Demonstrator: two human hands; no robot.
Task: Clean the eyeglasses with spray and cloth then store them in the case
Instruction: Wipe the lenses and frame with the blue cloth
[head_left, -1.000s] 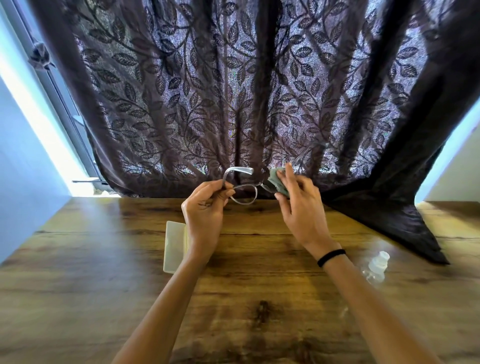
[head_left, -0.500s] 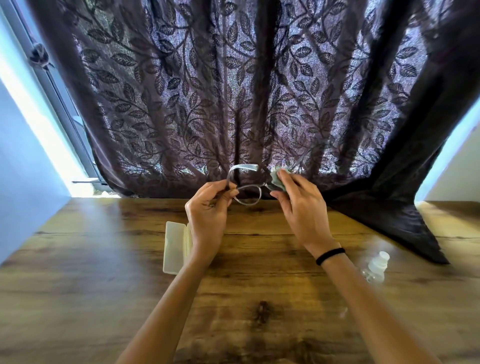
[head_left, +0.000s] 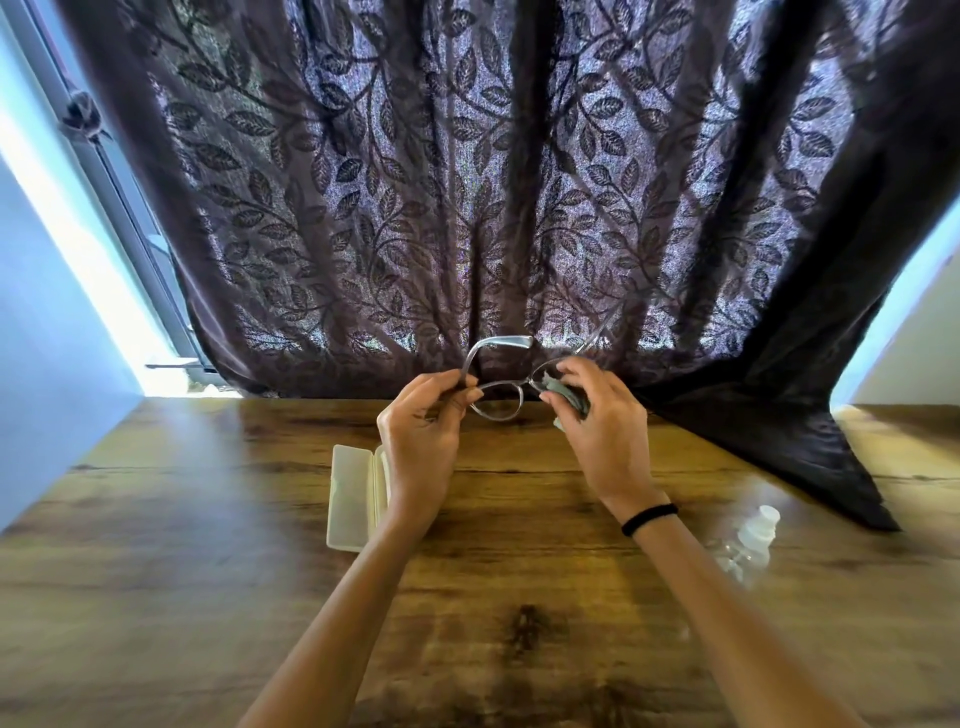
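Note:
I hold thin grey-framed eyeglasses (head_left: 500, 387) up above the table's far edge, temples unfolded. My left hand (head_left: 423, 431) pinches the left end of the frame at the hinge. My right hand (head_left: 602, 421) presses a grey-green cloth (head_left: 569, 395) around the right lens, which the cloth and fingers mostly hide. A cream eyeglass case (head_left: 350, 496) lies open on the table under my left wrist, partly hidden by it. A small clear spray bottle (head_left: 748, 543) with a white cap lies on its side to the right of my right forearm.
The wooden table (head_left: 208, 571) reaches a dark leaf-patterned curtain (head_left: 493, 182) at the back, whose hem drapes onto the table at the right (head_left: 810, 441). A pale wall borders the table's left side.
The glasses have tilted, with the left temple now rising higher. My right hand has shifted the cloth lower over the right lens, and both hands sit slightly closer together.

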